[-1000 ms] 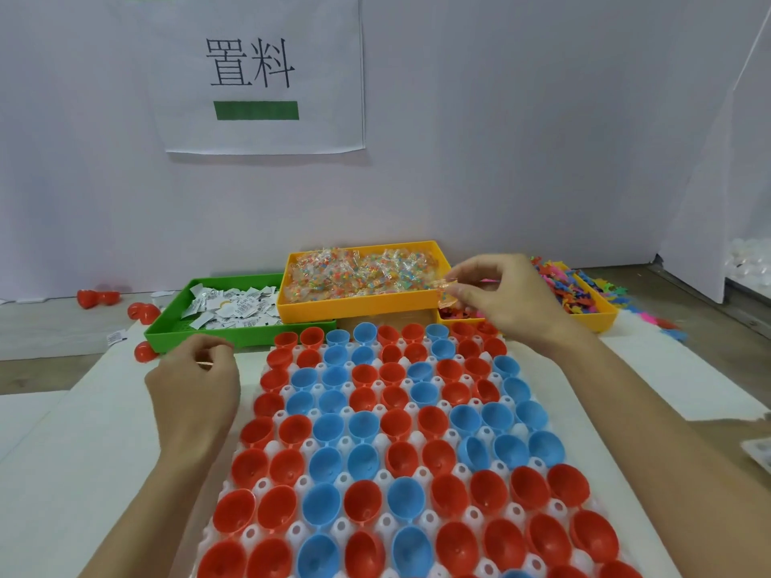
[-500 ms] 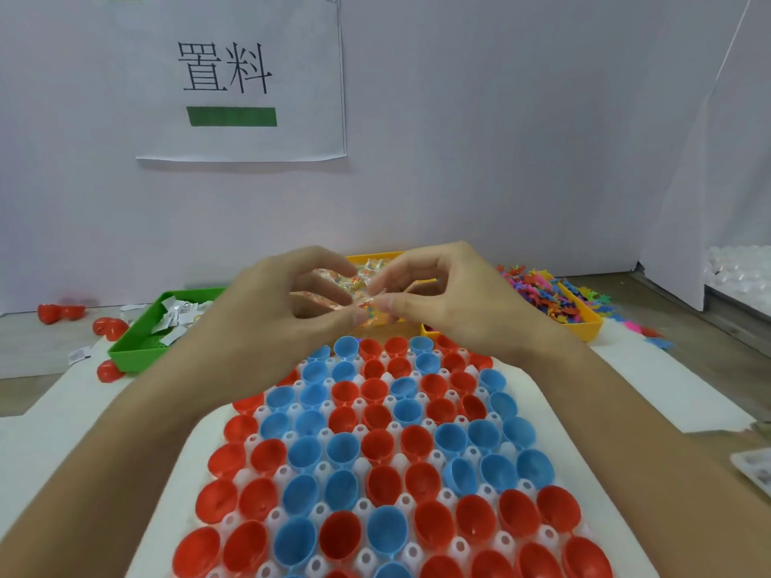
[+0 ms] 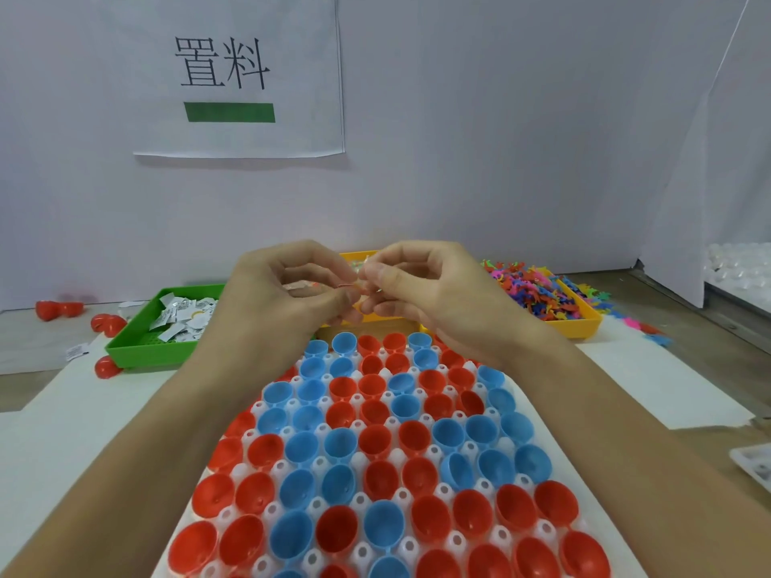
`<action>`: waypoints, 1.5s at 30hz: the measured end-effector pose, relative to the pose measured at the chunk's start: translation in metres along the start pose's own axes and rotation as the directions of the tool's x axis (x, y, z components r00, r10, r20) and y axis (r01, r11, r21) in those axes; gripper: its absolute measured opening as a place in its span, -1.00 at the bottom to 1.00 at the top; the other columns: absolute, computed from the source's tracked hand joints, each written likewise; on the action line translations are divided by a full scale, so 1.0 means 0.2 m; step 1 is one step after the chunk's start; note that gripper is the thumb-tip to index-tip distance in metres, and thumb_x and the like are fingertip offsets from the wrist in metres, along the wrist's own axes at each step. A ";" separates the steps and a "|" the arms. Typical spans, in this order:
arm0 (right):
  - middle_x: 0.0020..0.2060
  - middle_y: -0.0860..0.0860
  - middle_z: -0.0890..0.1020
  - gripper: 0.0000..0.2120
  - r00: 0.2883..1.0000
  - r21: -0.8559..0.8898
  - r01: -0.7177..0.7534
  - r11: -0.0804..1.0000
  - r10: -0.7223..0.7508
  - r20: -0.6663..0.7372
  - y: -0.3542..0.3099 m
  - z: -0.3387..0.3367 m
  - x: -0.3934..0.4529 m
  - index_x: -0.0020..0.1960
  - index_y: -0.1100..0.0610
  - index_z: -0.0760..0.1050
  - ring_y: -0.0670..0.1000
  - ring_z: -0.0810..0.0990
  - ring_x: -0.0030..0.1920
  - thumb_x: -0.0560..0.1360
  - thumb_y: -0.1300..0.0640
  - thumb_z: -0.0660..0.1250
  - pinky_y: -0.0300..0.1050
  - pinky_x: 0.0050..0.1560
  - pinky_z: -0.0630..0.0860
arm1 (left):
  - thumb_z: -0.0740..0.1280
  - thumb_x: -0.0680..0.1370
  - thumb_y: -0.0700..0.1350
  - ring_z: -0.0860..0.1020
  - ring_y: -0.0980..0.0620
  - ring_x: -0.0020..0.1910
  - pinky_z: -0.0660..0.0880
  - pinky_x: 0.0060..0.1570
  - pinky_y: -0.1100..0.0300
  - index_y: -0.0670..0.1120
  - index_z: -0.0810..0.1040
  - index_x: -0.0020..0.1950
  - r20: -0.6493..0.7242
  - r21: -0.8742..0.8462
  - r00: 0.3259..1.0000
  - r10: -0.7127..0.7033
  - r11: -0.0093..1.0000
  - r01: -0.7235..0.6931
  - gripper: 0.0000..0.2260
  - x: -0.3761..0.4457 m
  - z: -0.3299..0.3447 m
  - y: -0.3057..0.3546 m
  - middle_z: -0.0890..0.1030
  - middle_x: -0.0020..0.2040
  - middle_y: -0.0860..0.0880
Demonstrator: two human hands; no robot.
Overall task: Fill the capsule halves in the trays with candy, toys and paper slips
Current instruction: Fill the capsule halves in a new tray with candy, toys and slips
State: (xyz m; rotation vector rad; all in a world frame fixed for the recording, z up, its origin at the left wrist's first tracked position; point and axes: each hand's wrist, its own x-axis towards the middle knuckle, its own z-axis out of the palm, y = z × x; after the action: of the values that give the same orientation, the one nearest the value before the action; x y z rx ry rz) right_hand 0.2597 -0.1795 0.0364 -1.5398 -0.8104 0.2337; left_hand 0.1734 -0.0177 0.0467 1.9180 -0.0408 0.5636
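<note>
Both hands met above the far end of the capsule tray (image 3: pixel 523 404), fingers curled, tips together. The left hand (image 3: pixel 279 298) and right hand (image 3: pixel 421 289) pinched a small clear-wrapped candy (image 3: pixel 359 285) between them; wrapper was blurred, so couldn't tell more abt it. Below, red & blue capsule halves (image 3: pixel 375 440) sat open side up in the white tray, rows running from 6 o'clock up to 12; none showed any filling. At 12, mostly hidden behind the hands, was the orange candy bin (image 3: pixel 354 257). At approx 10 o'clock stood the green bin (image 3: pixel 137 352) w/ paper slips (image 3: pixel 183 317). At 2 o'clock, the yellow bin (image 3: pixel 580 325) held mixed-colour plastic toys (image 3: pixel 538 292), a few spilled just beside it. Loose red halves (image 3: pixel 106 367) lay left of the green bin. A paper sign (image 3: pixel 233 77) hung on the back wall.
</note>
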 end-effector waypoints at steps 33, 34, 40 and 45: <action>-0.13 0.11 0.74 -0.80 1.000 -0.142 0.021 0.990 -0.020 0.008 -0.02 -0.08 0.00 0.11 0.19 0.65 -0.03 0.72 -0.15 0.52 0.14 0.42 -0.28 -0.13 0.59 | 0.51 0.43 -0.24 0.71 0.05 -0.28 0.60 -0.23 0.31 -0.14 0.63 -0.07 0.042 0.002 0.998 0.036 0.999 -0.036 -0.87 0.01 0.02 -0.01 0.72 -0.28 -0.02; -0.14 0.10 0.74 -0.82 1.000 -0.154 0.023 0.988 -0.022 0.009 -0.02 -0.08 0.00 0.10 0.18 0.66 -0.05 0.71 -0.17 0.52 0.15 0.42 -0.30 -0.15 0.58 | 0.51 0.43 -0.25 0.71 0.04 -0.27 0.62 -0.21 0.29 -0.15 0.63 -0.07 0.043 0.003 0.998 0.049 0.999 -0.049 -0.87 0.01 0.03 -0.01 0.72 -0.27 -0.02; -0.24 0.00 0.73 -0.94 0.998 -0.192 0.054 0.980 -0.048 0.037 -0.03 -0.10 -0.01 -0.05 0.12 0.68 -0.09 0.70 -0.21 0.50 0.22 0.45 -0.32 -0.17 0.58 | 0.51 0.42 -0.26 0.71 0.05 -0.22 0.66 -0.11 0.14 -0.14 0.63 -0.08 0.082 0.063 0.992 0.098 0.993 -0.103 -0.87 0.00 0.05 -0.03 0.72 -0.22 -0.02; -0.27 0.02 0.73 -0.95 0.994 -0.375 -0.025 0.927 -0.017 -0.109 0.02 -0.25 0.00 -0.11 0.14 0.68 -0.09 0.69 -0.26 0.47 0.27 0.49 -0.33 -0.22 0.58 | 0.49 0.43 -0.06 0.70 0.06 -0.20 0.66 -0.11 0.12 0.01 0.62 0.05 0.107 0.116 0.992 0.065 0.990 -0.077 -0.78 0.01 0.03 -0.04 0.72 -0.15 0.07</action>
State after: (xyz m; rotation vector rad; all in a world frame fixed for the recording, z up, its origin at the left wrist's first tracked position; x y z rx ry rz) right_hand 0.2900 -0.2187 0.0410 -1.8967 -0.7947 -0.0087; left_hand 0.1806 -0.0191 0.0392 2.0686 -0.1450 0.5248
